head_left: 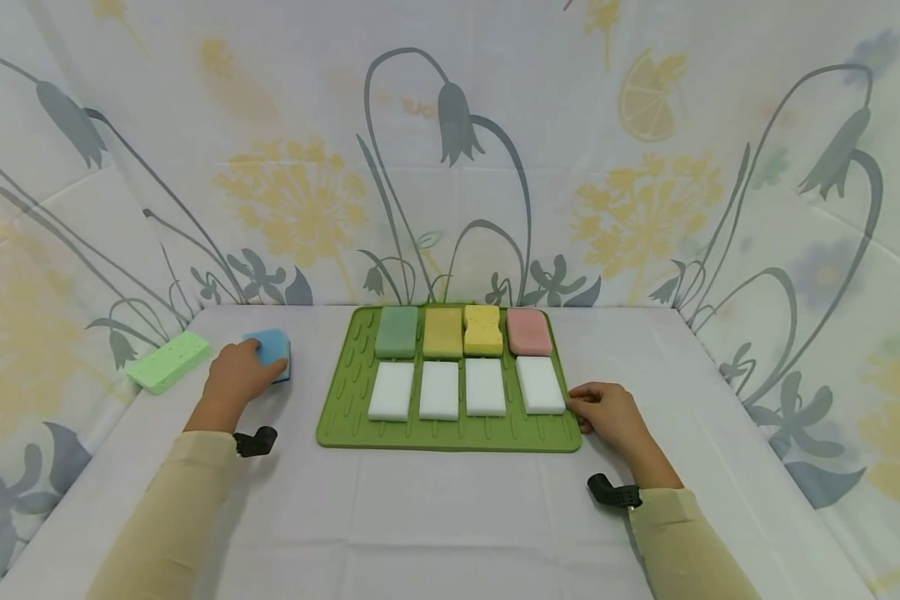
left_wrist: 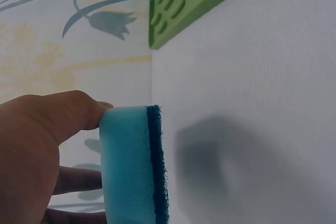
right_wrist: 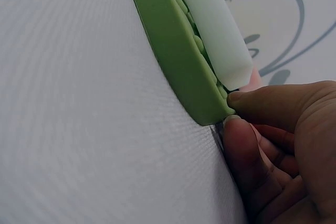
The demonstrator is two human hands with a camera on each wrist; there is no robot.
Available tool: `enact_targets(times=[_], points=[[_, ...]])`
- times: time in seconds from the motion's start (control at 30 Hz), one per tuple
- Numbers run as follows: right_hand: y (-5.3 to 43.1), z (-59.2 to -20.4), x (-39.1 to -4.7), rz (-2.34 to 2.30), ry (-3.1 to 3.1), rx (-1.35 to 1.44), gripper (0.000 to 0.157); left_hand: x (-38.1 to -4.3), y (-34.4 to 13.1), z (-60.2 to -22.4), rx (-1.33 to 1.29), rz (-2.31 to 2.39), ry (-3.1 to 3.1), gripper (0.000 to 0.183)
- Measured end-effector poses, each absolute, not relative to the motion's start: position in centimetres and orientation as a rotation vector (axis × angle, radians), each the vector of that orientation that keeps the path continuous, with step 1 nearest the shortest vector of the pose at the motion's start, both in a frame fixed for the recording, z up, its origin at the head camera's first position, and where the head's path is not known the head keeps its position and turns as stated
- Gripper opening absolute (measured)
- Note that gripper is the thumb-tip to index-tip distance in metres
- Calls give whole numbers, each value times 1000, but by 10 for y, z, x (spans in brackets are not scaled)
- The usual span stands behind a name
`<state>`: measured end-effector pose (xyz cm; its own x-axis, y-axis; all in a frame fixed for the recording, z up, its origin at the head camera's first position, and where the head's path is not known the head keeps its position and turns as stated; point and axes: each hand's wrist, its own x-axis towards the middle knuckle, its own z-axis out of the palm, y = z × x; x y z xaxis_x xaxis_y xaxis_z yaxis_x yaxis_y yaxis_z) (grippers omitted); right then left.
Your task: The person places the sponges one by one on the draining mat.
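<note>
My left hand [head_left: 236,375] grips a blue sponge [head_left: 273,346] with a dark blue scouring layer [left_wrist: 159,166]. In the left wrist view the sponge hangs a little above the white cloth, its shadow beside it. At the right edge of a ridged green mat [head_left: 337,421], my right hand [head_left: 607,417] pinches the rim between thumb and finger. On the mat, a back row has a green sponge [head_left: 397,333], a tan-yellow sponge [head_left: 443,333], a notched yellow sponge [head_left: 483,331] and a pink sponge [head_left: 528,332]. Several white blocks [head_left: 438,392] form the front row.
A light green sponge [head_left: 168,362] lies at the left edge of the table, beyond my left hand. White cloth [head_left: 450,517] covers the table. A flower-printed curtain [head_left: 525,67] stands behind and at both sides. The mat's left strip [head_left: 352,358] is bare and ridged.
</note>
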<state>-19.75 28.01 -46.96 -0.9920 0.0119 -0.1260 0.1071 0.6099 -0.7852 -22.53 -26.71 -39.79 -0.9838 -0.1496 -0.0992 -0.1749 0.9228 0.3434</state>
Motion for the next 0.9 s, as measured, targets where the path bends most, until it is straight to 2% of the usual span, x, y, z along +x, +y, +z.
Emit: enact_targets(times=[0.9], points=[[280, -469, -197, -1337, 2728, 107, 32, -266, -207, -417, -29, 635, 3034, 72]])
